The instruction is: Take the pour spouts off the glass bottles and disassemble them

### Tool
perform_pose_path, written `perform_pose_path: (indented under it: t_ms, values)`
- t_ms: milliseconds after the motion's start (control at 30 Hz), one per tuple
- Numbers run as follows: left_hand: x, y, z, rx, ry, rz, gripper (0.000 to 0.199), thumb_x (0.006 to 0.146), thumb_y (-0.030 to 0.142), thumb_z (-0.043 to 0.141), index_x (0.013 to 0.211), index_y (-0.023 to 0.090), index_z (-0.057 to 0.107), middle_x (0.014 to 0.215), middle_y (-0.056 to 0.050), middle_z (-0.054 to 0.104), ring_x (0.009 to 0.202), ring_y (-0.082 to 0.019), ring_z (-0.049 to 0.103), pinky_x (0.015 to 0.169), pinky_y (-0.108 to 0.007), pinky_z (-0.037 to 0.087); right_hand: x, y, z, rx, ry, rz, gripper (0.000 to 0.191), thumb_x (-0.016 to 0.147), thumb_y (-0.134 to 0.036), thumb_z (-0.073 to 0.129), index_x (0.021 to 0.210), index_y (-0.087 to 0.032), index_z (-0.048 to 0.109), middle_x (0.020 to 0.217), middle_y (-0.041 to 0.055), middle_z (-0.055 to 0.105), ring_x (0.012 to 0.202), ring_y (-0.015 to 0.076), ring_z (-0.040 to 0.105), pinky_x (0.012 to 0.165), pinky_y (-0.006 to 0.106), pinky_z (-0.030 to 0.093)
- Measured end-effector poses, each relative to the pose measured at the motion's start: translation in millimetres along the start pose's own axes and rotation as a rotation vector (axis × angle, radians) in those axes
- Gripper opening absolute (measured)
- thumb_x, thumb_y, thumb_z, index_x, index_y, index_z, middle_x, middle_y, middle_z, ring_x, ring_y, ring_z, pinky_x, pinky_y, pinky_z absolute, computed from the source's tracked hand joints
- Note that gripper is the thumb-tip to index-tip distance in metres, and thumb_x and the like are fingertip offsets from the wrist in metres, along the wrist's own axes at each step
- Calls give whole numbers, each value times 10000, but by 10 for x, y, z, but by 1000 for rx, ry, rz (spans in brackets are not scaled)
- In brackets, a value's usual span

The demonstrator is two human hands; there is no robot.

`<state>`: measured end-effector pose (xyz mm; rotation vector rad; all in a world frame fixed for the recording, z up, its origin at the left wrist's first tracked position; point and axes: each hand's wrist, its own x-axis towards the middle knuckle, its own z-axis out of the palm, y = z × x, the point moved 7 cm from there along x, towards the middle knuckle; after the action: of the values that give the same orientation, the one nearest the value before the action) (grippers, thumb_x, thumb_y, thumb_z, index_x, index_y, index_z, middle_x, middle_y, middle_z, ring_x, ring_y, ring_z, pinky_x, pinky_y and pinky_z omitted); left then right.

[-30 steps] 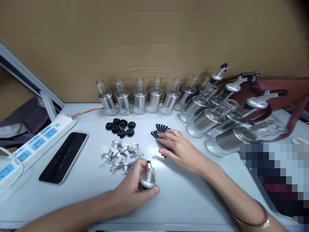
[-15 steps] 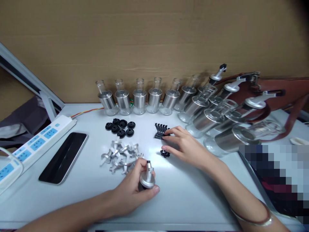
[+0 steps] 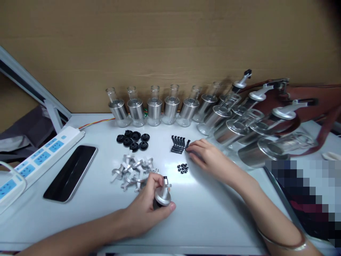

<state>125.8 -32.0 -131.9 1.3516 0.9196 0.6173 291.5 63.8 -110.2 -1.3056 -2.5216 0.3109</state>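
My left hand (image 3: 149, 206) grips a silver pourer top (image 3: 163, 195) with a black tip pointing up, near the table's front. My right hand (image 3: 206, 154) has its fingertips together at a small black lever (image 3: 188, 143), at the right end of a group of black levers (image 3: 177, 150). Small black caps (image 3: 182, 168) lie just below that group. Several silver pourer parts (image 3: 133, 172) are heaped behind my left hand, and several round black stoppers (image 3: 135, 136) sit beyond them.
Glass bottles with steel sleeves (image 3: 154, 108) line the back and right, a few fitted with pourers (image 3: 285, 112). A phone (image 3: 70, 174) and a white power strip (image 3: 39, 163) lie at the left. A brown bag (image 3: 319, 99) is at the back right.
My right hand has shifted right, off the middle of the black levers, and its fingers have drawn together at the rightmost one. My left hand still holds the pourer top.
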Motion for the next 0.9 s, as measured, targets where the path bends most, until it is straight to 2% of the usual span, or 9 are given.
perform_pose_path:
  t_ms: [100, 233, 333, 467, 600, 733, 900]
  values:
    - [8, 9, -8, -2, 5, 1, 305, 851, 343, 571, 920, 238, 293, 829, 26, 398, 676, -128, 336, 657, -279, 291, 11, -21, -4, 15, 8, -17, 231, 912, -154, 441, 948, -150, 669, 940, 128, 672, 909, 264, 585, 823, 428, 502]
    - [19, 15, -20, -7, 0, -29, 277, 843, 354, 572, 891, 227, 331, 824, 22, 405, 690, -133, 360, 678, -282, 314, 1, -151, -124, 125, 56, -41, 211, 946, -188, 428, 916, -161, 636, 915, 111, 650, 895, 245, 592, 817, 392, 492]
    - [32, 24, -19, 8, -19, -29, 273, 816, 362, 596, 852, 216, 369, 782, 25, 424, 693, -140, 379, 675, -278, 320, -39, -400, -183, 329, 31, -94, 175, 970, -238, 454, 924, -180, 612, 926, 78, 640, 886, 201, 599, 809, 325, 482]
    - [47, 30, -16, 62, -43, 3, 256, 792, 370, 626, 896, 200, 464, 746, 23, 456, 679, -146, 413, 659, -269, 332, -103, -780, -147, 504, -54, -243, 231, 1010, -247, 373, 1113, -176, 566, 1038, 89, 628, 980, 185, 568, 859, 308, 465]
    - [40, 62, -20, 44, -48, 82, 274, 821, 390, 596, 970, 192, 480, 766, 4, 483, 676, -152, 434, 676, -280, 351, -115, -920, -108, 502, -58, -324, 335, 1035, -288, 267, 900, -176, 552, 842, 62, 584, 810, 173, 511, 761, 309, 452]
    - [23, 65, 23, 94, -115, 80, 255, 822, 398, 578, 930, 189, 479, 761, 2, 467, 683, -160, 431, 665, -277, 343, -107, -945, -119, 538, -19, -339, 429, 1045, -355, 202, 733, -197, 449, 712, 15, 501, 684, 144, 455, 665, 274, 416]
    - [-2, 71, 36, 191, -138, 55, 223, 816, 366, 561, 897, 193, 445, 750, 18, 409, 674, -156, 396, 652, -274, 326, -98, -855, -147, 608, 33, -268, 460, 1034, -327, 274, 598, -201, 349, 547, -41, 377, 519, 106, 370, 542, 245, 343]
